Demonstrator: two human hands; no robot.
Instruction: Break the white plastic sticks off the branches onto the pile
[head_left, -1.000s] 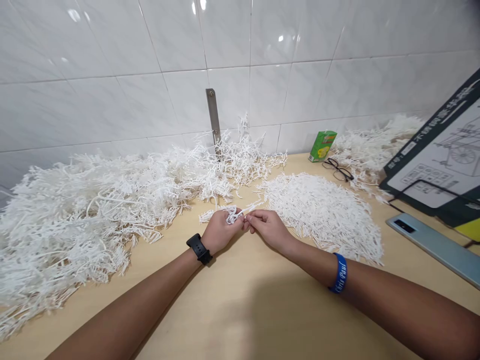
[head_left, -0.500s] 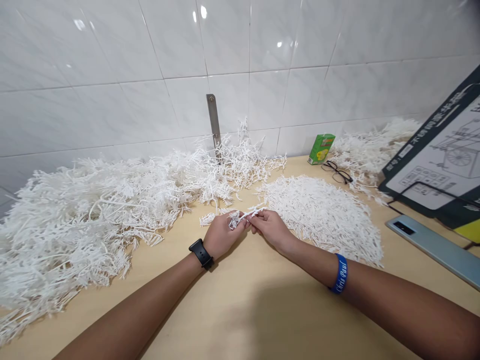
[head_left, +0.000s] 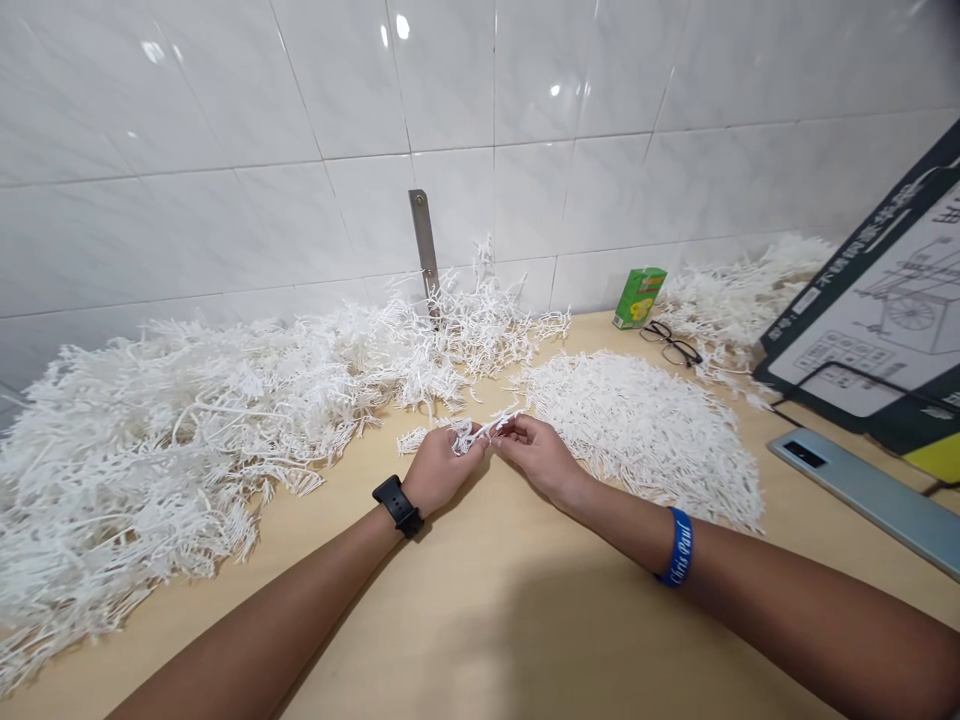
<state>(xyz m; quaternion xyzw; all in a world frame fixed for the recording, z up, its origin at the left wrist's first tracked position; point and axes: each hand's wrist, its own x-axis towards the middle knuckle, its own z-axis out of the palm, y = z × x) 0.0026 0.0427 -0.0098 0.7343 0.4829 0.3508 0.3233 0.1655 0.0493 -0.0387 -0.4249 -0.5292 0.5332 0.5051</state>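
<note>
My left hand, with a black watch on its wrist, is closed around a white branched plastic sprue. Thumb and fingers of my right hand pinch at the sprue's right end, close to the left fingertips; the exact contact is too small to make out. Just beyond the right hand spreads a flat heap of short white plastic pieces. A large tangled pile of white branched sprues covers the left side of the table. A small cluster of white bits lies behind my left hand.
A metal strip stands upright against the tiled wall. Toward the back right are a green box, eyeglasses and another white pile. A phone and a dark printed carton lie at the right.
My right fingers have shifted slightly along the sprue and loosened a little. The left hand keeps its hold, and the whole view has moved slightly.
</note>
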